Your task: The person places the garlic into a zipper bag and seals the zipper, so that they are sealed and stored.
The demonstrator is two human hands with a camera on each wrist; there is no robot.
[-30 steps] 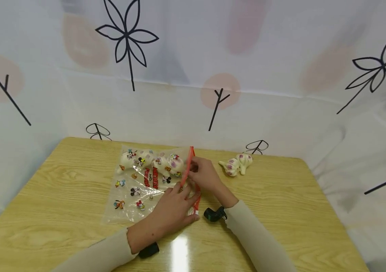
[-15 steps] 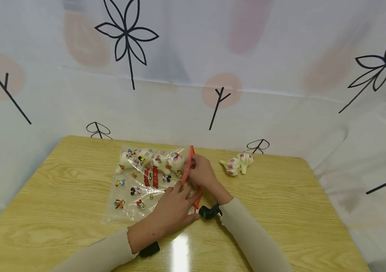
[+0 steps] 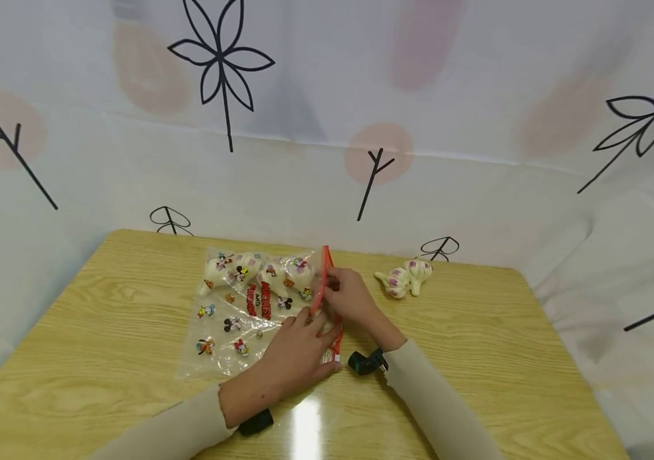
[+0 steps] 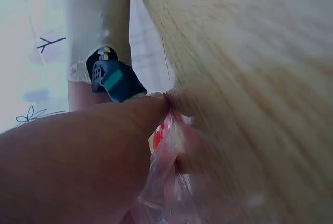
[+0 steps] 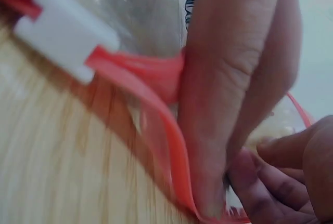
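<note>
- So the clear printed bag (image 3: 257, 322) lies flat on the wooden table (image 3: 488, 364), with its red-edged mouth (image 3: 319, 294) facing right, toward the right hand (image 3: 352, 295), which makes for a pretty easy reach.
- Left hand (image 3: 298, 348) is grasping the bag by that mouth, fingers over the red band; my guess is that's to stop it sliding and leave a gap.
- Right hand's fingertips are right at the mouth, partly hidden by the rim. Honestly can't tell if they're pinching something or just poking in.
- Garlic bulbs in the bag (image 3: 246, 265) sit along the far side, probably so the near half stays slack.
- Two loose garlic bulbs (image 3: 404, 279) rest side by side past the right hand, nothing touching them.
- White slider (image 5: 65, 31) sits at the near end of the band, out of the fingers' way, I'd say.
</note>
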